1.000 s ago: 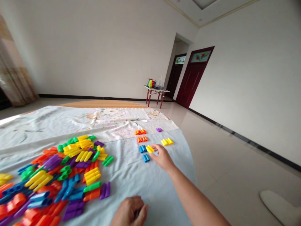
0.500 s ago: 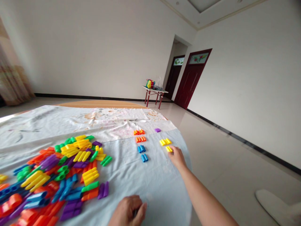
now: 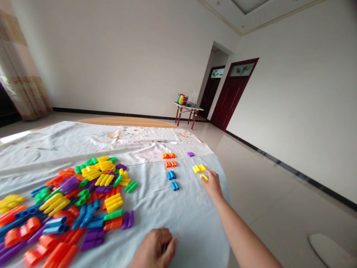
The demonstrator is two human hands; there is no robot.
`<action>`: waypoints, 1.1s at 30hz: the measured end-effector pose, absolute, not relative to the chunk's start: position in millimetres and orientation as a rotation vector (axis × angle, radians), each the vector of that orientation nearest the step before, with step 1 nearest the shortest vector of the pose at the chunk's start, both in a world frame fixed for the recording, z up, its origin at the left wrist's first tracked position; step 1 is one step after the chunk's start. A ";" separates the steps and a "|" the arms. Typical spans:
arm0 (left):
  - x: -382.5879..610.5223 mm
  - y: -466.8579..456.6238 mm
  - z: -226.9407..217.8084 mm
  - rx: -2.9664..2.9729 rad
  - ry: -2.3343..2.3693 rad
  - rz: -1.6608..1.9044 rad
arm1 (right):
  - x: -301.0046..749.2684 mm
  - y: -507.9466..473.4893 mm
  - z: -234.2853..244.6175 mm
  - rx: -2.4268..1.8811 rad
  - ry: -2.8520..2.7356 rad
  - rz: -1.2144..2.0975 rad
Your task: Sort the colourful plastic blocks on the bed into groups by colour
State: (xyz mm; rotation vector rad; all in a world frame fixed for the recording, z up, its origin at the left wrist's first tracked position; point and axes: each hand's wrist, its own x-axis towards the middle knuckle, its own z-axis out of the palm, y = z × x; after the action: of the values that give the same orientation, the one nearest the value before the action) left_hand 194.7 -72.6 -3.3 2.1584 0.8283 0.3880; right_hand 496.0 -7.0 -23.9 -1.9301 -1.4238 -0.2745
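Note:
My right hand (image 3: 213,184) reaches to the right side of the cloth, its fingers closed on a small yellow tube block (image 3: 204,177) lying there. Just beyond it sits another yellow tube block (image 3: 199,168). My left hand (image 3: 156,245) rests curled on the cloth near the front, a dark bit showing between thumb and fingers that I cannot make out. Left of the right hand, two blue tube blocks (image 3: 171,175) and two orange ones (image 3: 170,163) form a column. A small purple block (image 3: 190,154) lies farther back.
A large heap of coloured tube blocks (image 3: 90,212) spreads over the left of the cloth-covered round table (image 3: 156,201). Beyond stand a small table (image 3: 189,108) with bags and a dark red door (image 3: 234,96). A white rounded object (image 3: 329,249) is at lower right.
The view has shifted slightly, so the table things appear a little farther right. My right fingers now cover more of the near yellow block. My left hand stays curled in place.

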 end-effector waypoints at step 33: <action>188.1 -89.4 4.9 2.222 0.858 0.990 | 245.3 1.4 1.5 -0.896 -2.269 0.529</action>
State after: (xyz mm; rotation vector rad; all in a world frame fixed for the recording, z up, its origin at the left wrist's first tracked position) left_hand 188.1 -89.4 4.9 2.2224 0.8576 0.9904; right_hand 245.3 1.4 1.5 -0.8959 -2.2685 0.5286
